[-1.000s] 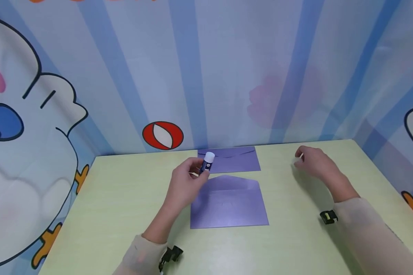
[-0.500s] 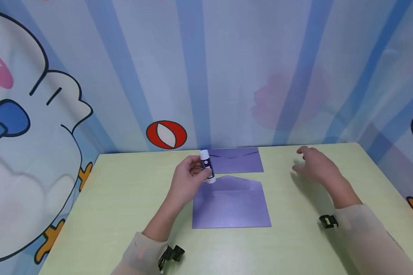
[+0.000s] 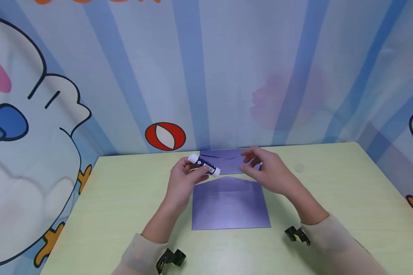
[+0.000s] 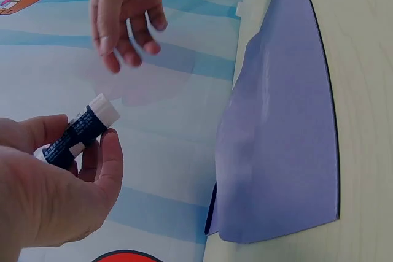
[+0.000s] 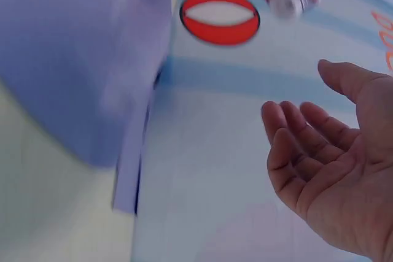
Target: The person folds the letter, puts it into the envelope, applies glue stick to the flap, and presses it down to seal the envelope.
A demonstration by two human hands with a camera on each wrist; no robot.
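My left hand (image 3: 182, 181) pinches a glue stick (image 3: 204, 165) between thumb and fingers, above the upper edge of the open purple envelope (image 3: 231, 208). The stick has a dark blue label and white ends, and lies tilted in the head view. My right hand (image 3: 270, 172) hovers to the right of it, fingers loosely bent, nothing between them. In the left wrist view the glue stick (image 4: 77, 132) points up toward the right hand (image 4: 129, 16), with a gap between. Behind, a second purple envelope (image 3: 223, 164) with its flap folded down is partly covered by the right hand.
A small whitish round piece (image 3: 299, 168) sits on the pale yellow table (image 3: 130, 206), to the right of the envelopes. A printed cloth backdrop (image 3: 223, 76) rises along the table's back edge.
My right hand has left the small whitish piece at the right and moved leftward, near the glue stick. In my left hand the glue stick has tilted, its upper end now leaning left.
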